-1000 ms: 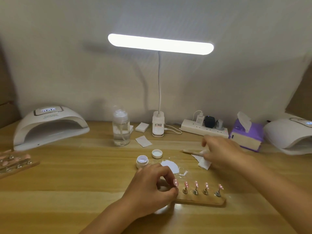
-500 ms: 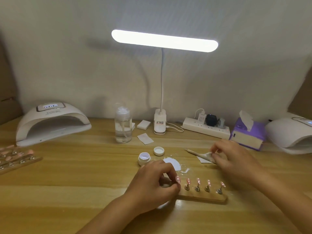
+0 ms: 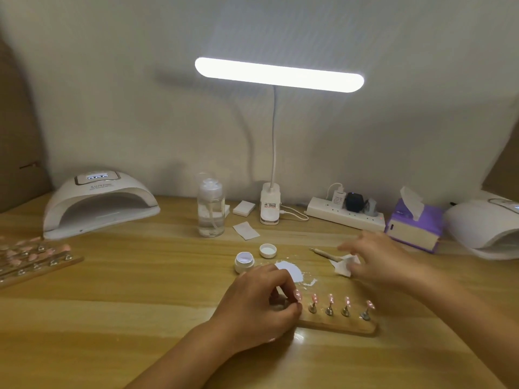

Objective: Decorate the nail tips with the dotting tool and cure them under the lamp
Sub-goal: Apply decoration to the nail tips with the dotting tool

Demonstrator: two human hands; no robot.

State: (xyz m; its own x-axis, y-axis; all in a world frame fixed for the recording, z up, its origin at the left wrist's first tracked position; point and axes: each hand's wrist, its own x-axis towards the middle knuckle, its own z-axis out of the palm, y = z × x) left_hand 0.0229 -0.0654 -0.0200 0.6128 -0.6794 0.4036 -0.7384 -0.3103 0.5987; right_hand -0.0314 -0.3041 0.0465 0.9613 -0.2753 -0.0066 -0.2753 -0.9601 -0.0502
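Pinching the leftmost tip [image 3: 297, 295] on the holder [image 3: 337, 324], the left hand [image 3: 258, 301] curls at near centre. The tool [image 3: 323, 253] lies on the table [image 3: 140, 304] farther right, its right end at a wipe [image 3: 344, 267]. The blurred right hand [image 3: 376, 259] is over that wipe, its grip impossible to tell. The lamp [image 3: 98, 203] sits far left.

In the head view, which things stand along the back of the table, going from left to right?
From the left: white curing lamp → clear pump bottle → stack of white pads → clip base of the desk lamp → power strip → purple tissue box → second curing lamp at the right edge.
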